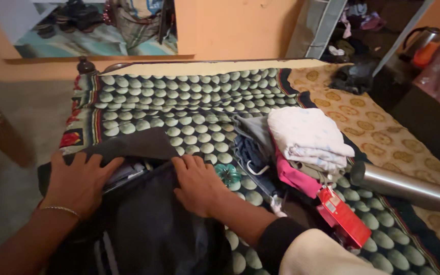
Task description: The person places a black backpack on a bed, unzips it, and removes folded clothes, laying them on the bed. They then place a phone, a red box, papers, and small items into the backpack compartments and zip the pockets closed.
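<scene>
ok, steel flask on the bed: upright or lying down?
Lying down. The steel flask rests on its side on the patterned bedspread, right of the folded clothes.

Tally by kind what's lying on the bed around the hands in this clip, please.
Backpack: 1, both hands on it: left hand, right hand
Pile of folded clothes: 1
Steel flask: 1
Red box: 1
Green bottle: 1
Total: 5
</scene>
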